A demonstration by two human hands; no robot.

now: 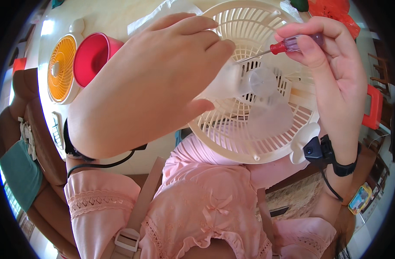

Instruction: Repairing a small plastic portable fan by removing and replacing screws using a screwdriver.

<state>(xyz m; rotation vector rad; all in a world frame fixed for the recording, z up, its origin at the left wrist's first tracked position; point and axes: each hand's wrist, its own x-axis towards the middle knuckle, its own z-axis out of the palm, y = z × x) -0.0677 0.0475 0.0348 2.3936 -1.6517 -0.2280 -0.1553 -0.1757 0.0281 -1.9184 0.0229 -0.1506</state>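
A cream plastic fan housing with a slatted round grille rests tilted against my lap and the table. In its middle sits a whitish fan blade set with a round hub. My left hand reaches across the grille, its bent fingers and thumb around one pale blade; the palm side is hidden. My right hand grips a screwdriver with a clear purple handle and red collar. Its thin shaft slants down left to near the hub, close to my left fingers; the tip's exact contact cannot be made out.
On the pale table at left stand an orange fan grille in a white frame and a red-pink cup. White tissue and a red plastic bag lie at the back. A phone rests at right.
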